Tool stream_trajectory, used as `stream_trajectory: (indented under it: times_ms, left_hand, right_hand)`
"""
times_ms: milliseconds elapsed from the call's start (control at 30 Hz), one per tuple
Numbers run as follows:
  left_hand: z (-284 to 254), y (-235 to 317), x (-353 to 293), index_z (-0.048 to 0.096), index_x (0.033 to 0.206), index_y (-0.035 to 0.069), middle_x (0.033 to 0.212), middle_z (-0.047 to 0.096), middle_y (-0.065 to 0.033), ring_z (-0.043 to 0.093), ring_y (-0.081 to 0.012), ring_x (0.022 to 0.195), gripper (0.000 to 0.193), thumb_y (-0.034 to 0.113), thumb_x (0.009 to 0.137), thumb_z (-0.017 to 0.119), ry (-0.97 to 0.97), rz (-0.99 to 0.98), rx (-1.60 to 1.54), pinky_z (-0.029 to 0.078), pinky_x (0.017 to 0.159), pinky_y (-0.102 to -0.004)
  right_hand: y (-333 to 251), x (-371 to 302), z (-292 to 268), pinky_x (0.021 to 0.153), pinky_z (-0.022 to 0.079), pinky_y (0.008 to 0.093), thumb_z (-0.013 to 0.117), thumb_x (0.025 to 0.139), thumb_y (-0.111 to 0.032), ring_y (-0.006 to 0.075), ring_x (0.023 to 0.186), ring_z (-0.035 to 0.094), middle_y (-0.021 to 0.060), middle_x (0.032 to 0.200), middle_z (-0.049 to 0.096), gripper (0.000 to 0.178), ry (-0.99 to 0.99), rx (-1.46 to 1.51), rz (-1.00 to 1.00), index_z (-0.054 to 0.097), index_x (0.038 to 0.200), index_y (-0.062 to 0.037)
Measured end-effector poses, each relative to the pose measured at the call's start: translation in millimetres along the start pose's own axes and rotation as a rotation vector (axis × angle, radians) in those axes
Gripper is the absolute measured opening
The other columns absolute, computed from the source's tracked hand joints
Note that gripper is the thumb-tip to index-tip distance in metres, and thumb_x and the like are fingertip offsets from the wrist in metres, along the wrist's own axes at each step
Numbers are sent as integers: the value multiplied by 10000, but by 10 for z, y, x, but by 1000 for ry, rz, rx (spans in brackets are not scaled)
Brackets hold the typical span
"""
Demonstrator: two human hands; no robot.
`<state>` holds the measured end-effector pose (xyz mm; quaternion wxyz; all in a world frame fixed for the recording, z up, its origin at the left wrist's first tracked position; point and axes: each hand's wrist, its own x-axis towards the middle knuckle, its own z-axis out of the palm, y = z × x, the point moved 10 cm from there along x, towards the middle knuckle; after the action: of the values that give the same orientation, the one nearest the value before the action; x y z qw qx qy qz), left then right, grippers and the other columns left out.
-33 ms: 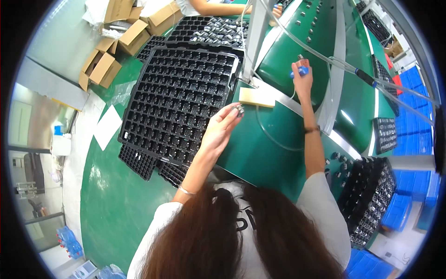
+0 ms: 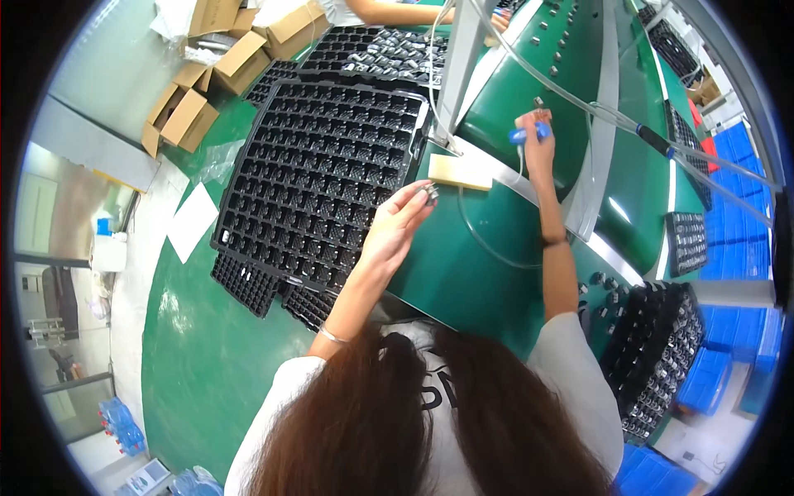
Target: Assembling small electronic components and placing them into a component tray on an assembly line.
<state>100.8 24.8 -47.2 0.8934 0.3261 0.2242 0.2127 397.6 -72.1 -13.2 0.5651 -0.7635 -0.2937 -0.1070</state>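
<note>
Left hand (image 2: 390,231) clamped on small silver-and-dark part (image 2: 431,195)

Fingertips pinch it. At 2 o'clock, the right hand (image 2: 539,147) grips a blue rounded tool (image 2: 529,133). Between them: a yellow rectangular block (image 2: 461,172). At 10 o'clock: a black plastic compartment tray (image 2: 318,172).

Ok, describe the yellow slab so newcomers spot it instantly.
Find the large black compartment tray. Off its right edge is the green worktop, and just beyond the left hand lies the pale yellow slab, the only yellow block beside that tray.
</note>
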Motion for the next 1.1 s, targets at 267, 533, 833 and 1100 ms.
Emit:
stream_trajectory:
  times_ms: [267,533,833,1100]
  left_hand:
    - [100,-34,1,558,1178,-16,1063,617,-62,573,-100,942,333,108,875,617,34,19,113,451,868,-221]
    - [44,116,-95,506,1250,6,1155,578,-72,542,-116,1029,435,104,850,647,6,93,311,419,931,-240]
    - [-1305,1856,-1116,609,1096,57,995,627,-45,573,-111,855,268,92,832,640,768,729,1053,461,753,-242]
    - [-1918,2389,-1687,669,934,76,904,635,-111,577,-291,847,212,174,746,677,1132,608,1805,456,785,-376]
  right_hand:
    - [-911,-1241,584,599,423,179,459,933,-238,38,712,525,15,888,572,233,-536,788,463,561,1012,-44]
    - [-981,-1432,705,597,425,171,502,916,-217,34,704,534,-4,837,582,232,-546,759,350,573,1029,-28]
    - [-637,-901,601,652,468,330,642,837,-286,229,695,615,148,751,609,315,-391,-76,51,573,967,-7]
    - [-388,-965,456,758,475,261,729,773,-130,140,900,570,81,1010,565,531,-469,16,123,418,1194,-40]
